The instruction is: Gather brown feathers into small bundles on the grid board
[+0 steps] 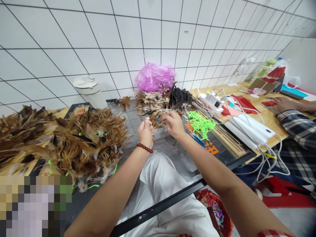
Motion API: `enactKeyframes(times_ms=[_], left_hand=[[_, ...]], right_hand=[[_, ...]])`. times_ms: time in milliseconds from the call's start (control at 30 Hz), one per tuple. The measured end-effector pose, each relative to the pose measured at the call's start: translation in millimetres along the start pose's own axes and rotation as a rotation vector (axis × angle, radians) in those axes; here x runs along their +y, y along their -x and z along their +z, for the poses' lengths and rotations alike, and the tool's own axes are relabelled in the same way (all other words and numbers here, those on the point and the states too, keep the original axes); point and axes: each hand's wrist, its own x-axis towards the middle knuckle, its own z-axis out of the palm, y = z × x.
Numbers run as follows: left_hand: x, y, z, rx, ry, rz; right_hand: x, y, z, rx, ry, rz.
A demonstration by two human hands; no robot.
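I see a white lidded cup near the white-tiled wall and a white elongated plastic power strip.

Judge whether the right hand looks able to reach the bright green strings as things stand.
Probably yes: the green strings lie beside the right hand, with nothing seen blocking the way, though that hand looks pinched shut.

Bag behind feathers, cords right

I see the left forearm and the right forearm stretched forward, both bare. The left hand is curled closed, thumb on top; near it, the right hand has its fingers bent inward.
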Motion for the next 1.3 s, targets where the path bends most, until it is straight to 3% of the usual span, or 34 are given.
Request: enactKeyframes(times_ms=[133,300,367,500,700,800,900,1033,1133,1300], left_hand=[[1.1,0.2,-0.6,0.014,0.008,0.006],[1.0,-0.6,-1.4,0.012,0.024,0.0],[0.8,-0.8,-1.6,0.013,0.026,0.003],[0.9,-0.9,-1.2,0.015,0.029,0.007],[2.0,0.4,-0.4,0.01,0.022,-0.008],[1.9,0.5,-0.5,0.001,0.016,-0.006],[1.2,0.0,-0.7,-0.016,0.011,-0.005],[0.2,0.3,-0.6,-0.106,-0.02,-0.003],[-0.2,1.3,0.0,-0.168,-0.041,-0.002],[-0.6,3.1,1.7,-0.181,-0.084,0.009]], right_hand=[[6.6,6.1,-13.9,-0.085,-0.33,-0.07],[16.4,2.9,-18.0,0.218,-0.365,0.204],[18.2,1.9,-21.1,0.143,-0.358,0.211],[12.9,2.5,-25.7,-0.166,-0.342,0.088],[3.5,6.7,-13.5,-0.272,-0.16,0.068],[4.3,6.7,-9.7,-0.303,-0.184,0.077],[3.6,3.9,-10.6,-0.234,-0.35,0.182],[-5.8,-0.1,-10.5,-0.14,-0.783,0.435],[-16.8,-0.2,-6.5,-0.082,-1.063,0.536],[-29.3,1.7,0.4,-0.016,-1.163,0.574]])
